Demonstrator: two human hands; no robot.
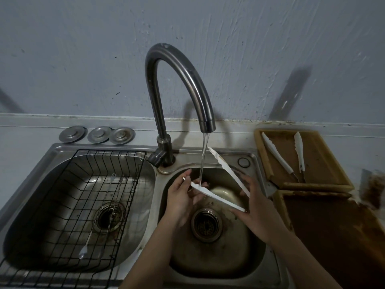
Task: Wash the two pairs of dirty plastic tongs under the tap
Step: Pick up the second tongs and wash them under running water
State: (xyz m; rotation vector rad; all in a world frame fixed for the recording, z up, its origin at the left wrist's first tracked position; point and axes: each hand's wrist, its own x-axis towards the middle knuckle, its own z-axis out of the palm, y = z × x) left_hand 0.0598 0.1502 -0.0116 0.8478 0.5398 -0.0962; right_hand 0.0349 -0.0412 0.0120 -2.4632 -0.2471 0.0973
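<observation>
- White plastic tongs (220,184) held open in a V over the right sink basin (245,255), hinge end low & right, tips fanned up & left.
- Right hand (255,207) grips the tongs near the hinge, fingers curled round both arms; lower arm's end pokes out past the fingers.
- Left hand (181,197) at the lower arm's tip, fingers curled, pinching/rubbing that tip; exact fingertip contact partly hidden.
- Tap (177,97) running; water stream (203,159) falls from the spout straight onto the lower tip, just beside the left fingers. Upper arm of the tongs sits right of the stream, apart from it.
- Under the tongs in the basin: a pale bowl-like item (223,192), then the drain strainer (206,225) nearer the person.
- 2nd pair of tongs (285,156) lies in a wooden tray (335,170) on the counter right of the sink, arms spread, tips toward the wall, handles toward the person.
- Left basin (39,226) has a black wire rack (87,197) w/ a long-handled fork (98,217) lying in it.
- 3 round metal plugs (96,134) in a row on the ledge behind the left basin.
- Brown stained board (333,236) on the counter below the tray.
</observation>
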